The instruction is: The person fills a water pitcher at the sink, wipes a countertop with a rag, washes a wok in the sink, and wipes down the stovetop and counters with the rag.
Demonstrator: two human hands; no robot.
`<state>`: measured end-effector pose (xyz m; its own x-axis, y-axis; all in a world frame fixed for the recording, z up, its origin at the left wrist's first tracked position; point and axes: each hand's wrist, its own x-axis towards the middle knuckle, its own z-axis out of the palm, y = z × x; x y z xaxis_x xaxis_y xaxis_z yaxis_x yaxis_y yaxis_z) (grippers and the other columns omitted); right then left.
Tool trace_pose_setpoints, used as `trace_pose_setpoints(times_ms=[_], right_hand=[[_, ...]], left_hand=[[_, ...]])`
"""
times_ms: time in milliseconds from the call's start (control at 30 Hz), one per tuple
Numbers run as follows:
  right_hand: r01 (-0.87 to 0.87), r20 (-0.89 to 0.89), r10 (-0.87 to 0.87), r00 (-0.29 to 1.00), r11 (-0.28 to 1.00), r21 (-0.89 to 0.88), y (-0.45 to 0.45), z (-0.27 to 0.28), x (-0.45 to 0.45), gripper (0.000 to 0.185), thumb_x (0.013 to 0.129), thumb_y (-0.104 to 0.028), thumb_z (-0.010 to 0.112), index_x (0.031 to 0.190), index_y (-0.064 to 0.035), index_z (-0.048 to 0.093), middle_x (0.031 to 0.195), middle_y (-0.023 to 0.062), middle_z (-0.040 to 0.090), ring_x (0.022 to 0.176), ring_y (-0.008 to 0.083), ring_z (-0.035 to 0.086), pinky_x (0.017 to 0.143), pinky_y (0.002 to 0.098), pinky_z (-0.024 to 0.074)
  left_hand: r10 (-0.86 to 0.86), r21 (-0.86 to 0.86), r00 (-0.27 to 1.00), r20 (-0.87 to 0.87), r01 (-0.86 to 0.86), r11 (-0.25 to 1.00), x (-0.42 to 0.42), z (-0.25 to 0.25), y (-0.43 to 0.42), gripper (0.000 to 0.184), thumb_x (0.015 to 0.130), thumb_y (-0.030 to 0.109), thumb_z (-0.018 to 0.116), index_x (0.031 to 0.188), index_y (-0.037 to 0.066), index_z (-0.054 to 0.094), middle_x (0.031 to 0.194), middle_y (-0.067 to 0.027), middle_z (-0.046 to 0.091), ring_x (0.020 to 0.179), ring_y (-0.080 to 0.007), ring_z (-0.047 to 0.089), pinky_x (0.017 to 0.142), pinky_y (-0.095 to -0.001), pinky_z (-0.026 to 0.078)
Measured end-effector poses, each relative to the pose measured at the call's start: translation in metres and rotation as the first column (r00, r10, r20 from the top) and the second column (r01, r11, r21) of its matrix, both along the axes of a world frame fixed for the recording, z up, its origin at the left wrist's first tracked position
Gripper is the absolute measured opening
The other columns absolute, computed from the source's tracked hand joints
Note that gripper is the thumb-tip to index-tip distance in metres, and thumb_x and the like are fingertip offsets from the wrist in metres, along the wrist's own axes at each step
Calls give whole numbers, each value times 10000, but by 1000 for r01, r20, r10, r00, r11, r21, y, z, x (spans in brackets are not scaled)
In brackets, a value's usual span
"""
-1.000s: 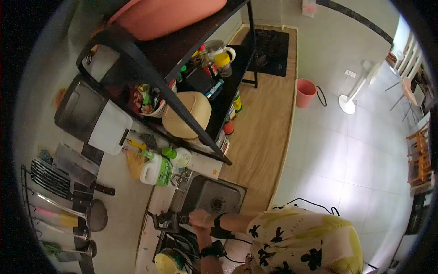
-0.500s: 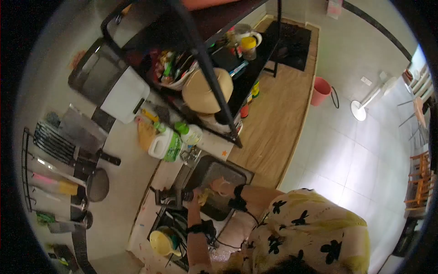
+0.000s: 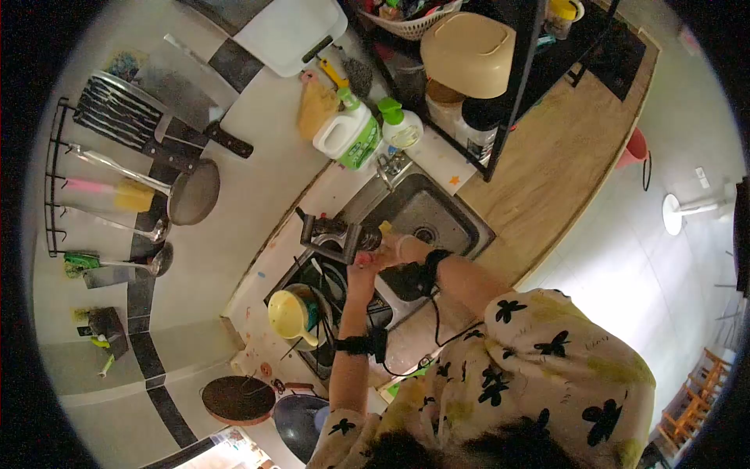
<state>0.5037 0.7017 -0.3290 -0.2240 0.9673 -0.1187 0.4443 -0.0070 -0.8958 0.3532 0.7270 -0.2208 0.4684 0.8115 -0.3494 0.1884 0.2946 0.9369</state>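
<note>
My left hand (image 3: 364, 264) and my right hand (image 3: 395, 248) are close together at the near-left corner of the sink (image 3: 469, 227). Fingers of both look curled, partly hidden and blurred. Just past my right fingers pokes a small yellow piece (image 3: 386, 227), perhaps cloth or sponge. Its kind is not clear, and my right hand seems to grip it. What my left hand holds, if anything, cannot be made out. A dark frame-shaped object (image 3: 337, 241) stands right beside my left hand. Black straps with a cable are on both wrists.
A yellow dipper (image 3: 287, 314) rests on the dark rack left of my arm. Behind the sink are a tap (image 3: 389, 168), a green-labelled jug (image 3: 349, 139) and a pump bottle (image 3: 401, 127). Utensils hang on the wall. A black shelf post (image 3: 506, 102) rises above the counter (image 3: 539, 180).
The view has swung, showing more of the rack side. My hands have moved from over the basin to its near-left edge, beside the dark frame-shaped object. Less of the yellow piece shows.
</note>
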Motion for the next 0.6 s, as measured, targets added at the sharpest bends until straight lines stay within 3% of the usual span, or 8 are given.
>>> trace_pose_setpoints(times_ms=[100,233,300,400,467,500,567,600], right_hand=[[1,-429,15,903,999,37,17,-106,-27,618,670,-247,699,1214,-122,433,1055,80,534,943,241,541,814,328,423],[-246,-777,-120,617,909,-337,-15,-41,-12,453,760,-244,638,1157,-98,477,1098,53,542,971,198,543,816,327,447],[-319,-817,-151,557,869,-378,-27,-32,-6,376,805,-243,608,1128,-85,498,1120,40,545,985,177,545,817,326,460],[-273,-617,45,786,920,-281,-30,-31,-9,372,813,-239,614,1121,-65,499,1145,48,539,998,182,546,836,352,470],[-527,-767,-636,84,625,-576,-33,36,1,421,777,-241,658,1112,-52,486,1108,84,545,970,225,554,838,377,488],[-515,-678,-735,-14,587,-625,-31,39,0,405,781,-247,652,1102,-60,491,1091,81,546,958,221,554,817,371,490],[-372,-604,-791,-93,590,-716,-22,12,-7,374,787,-260,639,1082,-76,502,1057,73,548,933,212,554,775,358,493],[-285,-576,-806,-136,588,-757,-15,-4,-11,358,790,-266,633,1072,-84,508,1040,69,550,920,207,555,754,351,495]], left_hand=[[114,-48,993,-26,-115,992,-15,3,20,40,783,35,572,754,18,551,673,12,500,593,-92,422,547,-256,332],[-4,-54,993,118,11,998,-16,-49,40,189,749,72,638,924,30,582,860,-61,593,780,-165,578,652,-298,483],[-293,28,945,-146,300,953,-10,-67,45,333,782,92,598,1098,24,520,1036,-83,566,912,-210,571,756,-335,485],[-126,-28,969,-213,123,992,23,-80,40,454,816,76,536,1250,55,404,1227,-128,470,1074,-284,499,885,-397,427],[-303,61,937,-174,317,946,18,-124,53,299,851,274,501,987,13,553,948,-95,590,837,-229,551,716,-331,437],[-288,62,942,-172,303,951,13,-119,56,299,851,274,501,987,13,553,948,-95,590,837,-229,551,716,-331,437],[-262,595,741,-618,659,460,-7,-108,57,453,809,25,504,1251,63,411,1312,-155,387,1200,-334,370,989,-455,314],[-380,522,879,-289,477,707,-14,-110,58,418,805,62,520,1215,54,440,1256,-165,437,1158,-331,420,948,-449,360]])
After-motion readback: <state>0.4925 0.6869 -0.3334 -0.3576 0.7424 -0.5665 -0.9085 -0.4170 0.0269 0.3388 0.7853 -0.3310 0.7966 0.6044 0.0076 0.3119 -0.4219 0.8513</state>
